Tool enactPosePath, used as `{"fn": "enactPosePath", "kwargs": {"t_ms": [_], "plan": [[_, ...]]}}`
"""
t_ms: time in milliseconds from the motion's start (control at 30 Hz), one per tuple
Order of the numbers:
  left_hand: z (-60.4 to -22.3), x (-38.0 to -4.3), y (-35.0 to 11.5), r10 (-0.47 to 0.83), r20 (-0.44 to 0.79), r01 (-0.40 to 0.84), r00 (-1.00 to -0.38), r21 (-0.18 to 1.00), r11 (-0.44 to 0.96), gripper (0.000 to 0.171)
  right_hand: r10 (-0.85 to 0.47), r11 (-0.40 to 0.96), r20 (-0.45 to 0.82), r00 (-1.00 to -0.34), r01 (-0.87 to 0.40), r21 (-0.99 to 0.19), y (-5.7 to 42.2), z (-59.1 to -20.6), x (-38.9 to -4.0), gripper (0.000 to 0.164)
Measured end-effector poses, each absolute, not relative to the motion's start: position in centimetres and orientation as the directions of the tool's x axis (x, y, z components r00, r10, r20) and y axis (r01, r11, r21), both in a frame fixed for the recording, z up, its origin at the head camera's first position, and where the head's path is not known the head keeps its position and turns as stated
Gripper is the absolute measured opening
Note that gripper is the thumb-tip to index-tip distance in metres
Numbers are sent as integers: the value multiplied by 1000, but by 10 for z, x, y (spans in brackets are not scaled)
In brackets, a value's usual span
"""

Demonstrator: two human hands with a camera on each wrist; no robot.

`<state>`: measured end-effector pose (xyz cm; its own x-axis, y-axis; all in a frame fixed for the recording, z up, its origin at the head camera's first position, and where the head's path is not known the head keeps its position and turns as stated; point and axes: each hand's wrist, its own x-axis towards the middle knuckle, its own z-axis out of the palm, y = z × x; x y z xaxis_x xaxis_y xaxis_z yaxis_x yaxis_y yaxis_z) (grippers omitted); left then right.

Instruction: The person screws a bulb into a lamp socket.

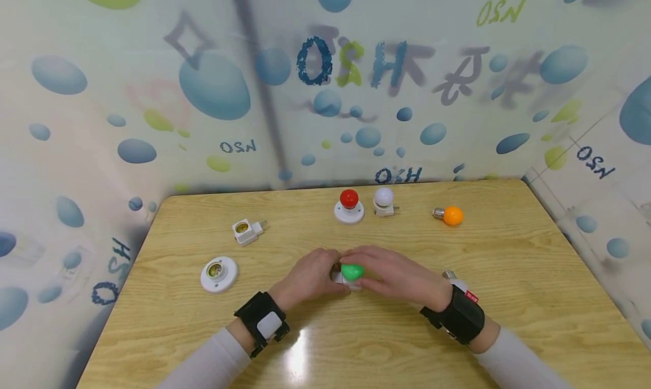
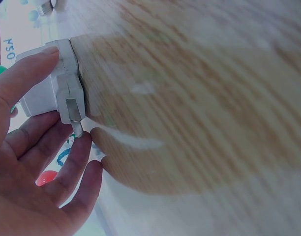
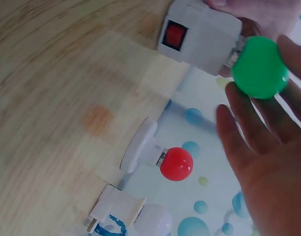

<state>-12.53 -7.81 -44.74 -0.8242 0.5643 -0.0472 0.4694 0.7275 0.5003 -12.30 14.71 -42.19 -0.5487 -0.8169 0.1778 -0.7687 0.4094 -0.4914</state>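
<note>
In the middle of the table, my left hand (image 1: 311, 274) grips a white plug-in lamp socket (image 3: 202, 37), its thumb on one side and fingers on the other. A red rocker switch (image 3: 174, 35) shows on the socket's side, and a metal plug pin (image 2: 76, 125) sticks out near my left fingers. A round green light bulb (image 3: 261, 68) sits in the socket's mouth, with a bit of its metal thread showing. My right hand (image 1: 394, 271) holds the green bulb between its thumb and fingertips.
Behind stand a red bulb (image 1: 349, 198) in a round white base and a white bulb (image 1: 383, 197) in a plug-in socket. An orange bulb (image 1: 452, 215) lies at the right; another bulb (image 1: 459, 285) is partly behind my right wrist. A bulbless plug-in socket (image 1: 246, 234) and round base (image 1: 229, 274) lie left.
</note>
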Motion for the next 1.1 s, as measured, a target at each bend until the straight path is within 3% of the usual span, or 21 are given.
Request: {"fn": "enactPosePath", "kwargs": {"t_ms": [167,367,600,800,1100], "plan": [[-447,-125,-78,572,-19,489,-820,495,718,41,-782,388,299,-546,-803,-451,142,-430,-126,39],[-448,-125,-78,569,-2,501,-822,473,725,35,-742,462,346,-575,-812,-357,135,-434,-128,49],[-448,-125,-78,571,-22,494,-821,477,728,38,-726,532,298,-620,-781,-328,132,-433,-127,64],[-447,-125,-78,568,-29,488,-823,475,732,42,-765,516,177,-620,-753,-409,145,-423,-124,80],[-447,-125,-78,558,-49,465,-828,495,734,47,-810,424,204,-550,-789,-444,156,-415,-119,60]]}}
